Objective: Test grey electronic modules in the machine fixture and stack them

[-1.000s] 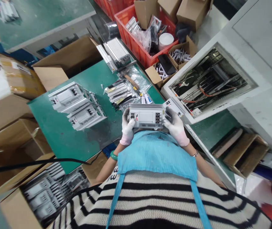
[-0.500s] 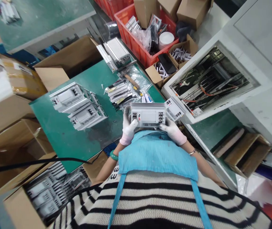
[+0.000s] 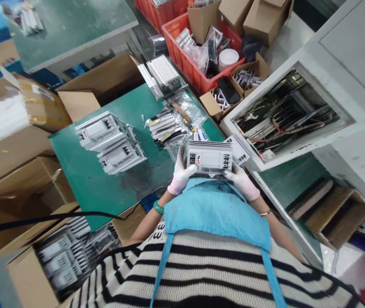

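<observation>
Both gloved hands hold a grey finned metal module (image 3: 210, 157) in front of the blue apron, its face with black terminals turned up. My left hand (image 3: 181, 173) grips its left end, thumb on the front. At the right end, my right hand (image 3: 241, 180) is closed on the lower corner. Fingers behind the module are hidden. Just past it, another similar module (image 3: 238, 149) lies by the machine opening, partly covered. Several like modules (image 3: 110, 143) stand grouped on the left of the green table (image 3: 131, 184).
A hammer (image 3: 181, 112) and a bundle of thin strips (image 3: 166, 127) lie on plastic bags. Finned metal parts (image 3: 163, 73) sit at the table's far corner. A white machine (image 3: 285, 124) borders the right. Cardboard boxes (image 3: 46, 182) crowd the left; a red crate (image 3: 198, 81) stands behind.
The camera view has shifted a little, so the scene sits further right. The module stays in both hands with almost the same tilt and grip.
</observation>
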`<state>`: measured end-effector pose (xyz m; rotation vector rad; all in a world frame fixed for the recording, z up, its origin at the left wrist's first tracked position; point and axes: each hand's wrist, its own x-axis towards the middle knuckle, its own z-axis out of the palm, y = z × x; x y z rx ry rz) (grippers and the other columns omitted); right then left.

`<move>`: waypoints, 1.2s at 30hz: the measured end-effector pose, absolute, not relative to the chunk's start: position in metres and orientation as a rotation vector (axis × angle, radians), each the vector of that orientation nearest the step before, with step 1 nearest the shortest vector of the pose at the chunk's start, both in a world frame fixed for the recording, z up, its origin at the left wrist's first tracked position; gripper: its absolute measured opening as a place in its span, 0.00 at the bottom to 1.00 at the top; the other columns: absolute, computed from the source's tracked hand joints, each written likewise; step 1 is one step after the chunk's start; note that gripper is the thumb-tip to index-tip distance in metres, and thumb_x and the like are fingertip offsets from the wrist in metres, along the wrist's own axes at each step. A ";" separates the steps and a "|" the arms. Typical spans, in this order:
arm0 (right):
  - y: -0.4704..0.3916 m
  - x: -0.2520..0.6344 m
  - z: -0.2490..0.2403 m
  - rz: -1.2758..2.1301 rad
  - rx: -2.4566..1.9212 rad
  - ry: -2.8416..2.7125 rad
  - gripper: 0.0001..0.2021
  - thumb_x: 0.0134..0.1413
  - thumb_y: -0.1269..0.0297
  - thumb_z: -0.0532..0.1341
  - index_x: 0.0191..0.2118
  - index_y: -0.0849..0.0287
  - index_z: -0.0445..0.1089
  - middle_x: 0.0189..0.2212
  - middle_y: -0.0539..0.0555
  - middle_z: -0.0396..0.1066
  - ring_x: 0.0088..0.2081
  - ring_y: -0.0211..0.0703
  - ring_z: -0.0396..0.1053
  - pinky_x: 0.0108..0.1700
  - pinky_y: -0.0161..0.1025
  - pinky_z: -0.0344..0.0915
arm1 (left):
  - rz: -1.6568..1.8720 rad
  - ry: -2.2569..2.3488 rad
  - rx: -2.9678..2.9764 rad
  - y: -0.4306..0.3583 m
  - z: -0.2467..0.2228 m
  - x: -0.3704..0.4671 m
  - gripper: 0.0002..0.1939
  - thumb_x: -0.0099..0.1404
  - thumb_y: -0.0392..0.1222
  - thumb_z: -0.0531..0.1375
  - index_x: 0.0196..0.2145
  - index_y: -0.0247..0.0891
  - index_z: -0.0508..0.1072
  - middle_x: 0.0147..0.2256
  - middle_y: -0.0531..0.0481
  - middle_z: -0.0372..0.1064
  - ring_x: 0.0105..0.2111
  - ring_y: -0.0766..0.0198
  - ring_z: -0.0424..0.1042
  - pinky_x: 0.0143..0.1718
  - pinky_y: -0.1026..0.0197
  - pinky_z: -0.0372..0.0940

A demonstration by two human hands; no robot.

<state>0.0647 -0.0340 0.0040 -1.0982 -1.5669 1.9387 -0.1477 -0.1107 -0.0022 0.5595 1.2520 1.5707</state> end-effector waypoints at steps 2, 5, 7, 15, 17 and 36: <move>-0.033 0.068 0.006 1.863 -1.114 -1.632 0.39 0.52 0.39 0.63 0.63 0.59 0.60 0.59 0.62 0.67 0.59 0.58 0.65 0.63 0.55 0.60 | 1.547 1.244 0.544 -0.111 -0.002 -0.147 0.63 0.48 0.59 0.72 0.70 0.45 0.40 0.56 0.38 0.69 0.55 0.44 0.69 0.53 0.46 0.67; -0.031 0.076 0.013 1.430 -1.347 -1.808 0.48 0.52 0.34 0.60 0.69 0.60 0.49 0.63 0.66 0.60 0.63 0.61 0.60 0.64 0.60 0.57 | 1.522 1.243 0.544 -0.112 -0.006 -0.147 0.65 0.47 0.58 0.72 0.71 0.44 0.38 0.55 0.38 0.69 0.54 0.44 0.70 0.53 0.45 0.67; -0.027 0.080 0.021 1.036 -1.458 -1.954 0.50 0.51 0.34 0.60 0.70 0.61 0.45 0.64 0.68 0.57 0.64 0.64 0.57 0.64 0.64 0.55 | 1.506 1.244 0.538 -0.111 -0.010 -0.146 0.65 0.48 0.58 0.72 0.71 0.43 0.37 0.56 0.37 0.68 0.55 0.44 0.69 0.54 0.45 0.66; -0.018 0.048 0.022 0.282 -0.870 -2.543 0.42 0.57 0.48 0.61 0.69 0.63 0.45 0.61 0.68 0.59 0.65 0.64 0.52 0.65 0.66 0.51 | 1.527 1.242 0.462 -0.103 -0.013 -0.133 0.67 0.46 0.57 0.74 0.71 0.43 0.36 0.54 0.38 0.70 0.53 0.46 0.71 0.53 0.45 0.67; -0.018 0.039 0.012 0.211 -0.752 -2.683 0.36 0.58 0.56 0.61 0.68 0.61 0.50 0.63 0.66 0.58 0.66 0.63 0.50 0.65 0.65 0.48 | 1.529 1.230 0.453 -0.102 -0.012 -0.130 0.67 0.46 0.56 0.74 0.71 0.43 0.37 0.53 0.39 0.71 0.51 0.48 0.72 0.52 0.46 0.68; -0.010 0.042 -0.018 -0.139 -0.705 -2.741 0.24 0.60 0.70 0.57 0.62 0.56 0.62 0.57 0.64 0.63 0.56 0.56 0.57 0.58 0.56 0.56 | 1.499 1.210 0.432 -0.101 -0.019 -0.115 0.69 0.45 0.55 0.74 0.71 0.43 0.34 0.58 0.38 0.66 0.55 0.46 0.69 0.56 0.42 0.64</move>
